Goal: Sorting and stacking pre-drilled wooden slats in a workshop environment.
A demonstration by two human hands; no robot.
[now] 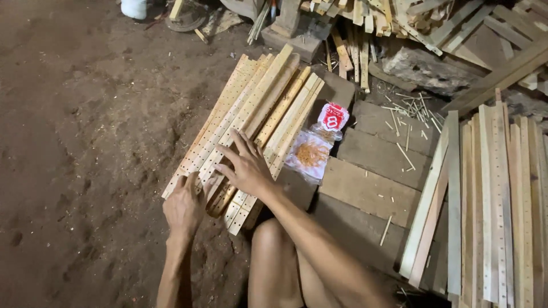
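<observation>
- Left hand grips the near ends of the drilled slats; its fingers curl around them.
- Right hand lies flat on the stack, fingers spread wide, holding nothing.
- The slats, roughly a dozen, lie bunched on the dirt floor, ends nearly even.
- Second slat pile waits at right, untouched.
- One snack bag beside the stack.

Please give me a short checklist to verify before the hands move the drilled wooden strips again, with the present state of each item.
1. Left hand grips the near ends of the drilled strips: ok.
2. Right hand lies flat on the pile, fingers spread: ok.
3. Strips lie parallel: not ok, some near ends are uneven.
4. Plastic bag is apart from the pile: not ok, it touches the pile's right edge.
5. Second pile of strips stays apart: ok.
6. Holes line up across strips: cannot tell.
</observation>
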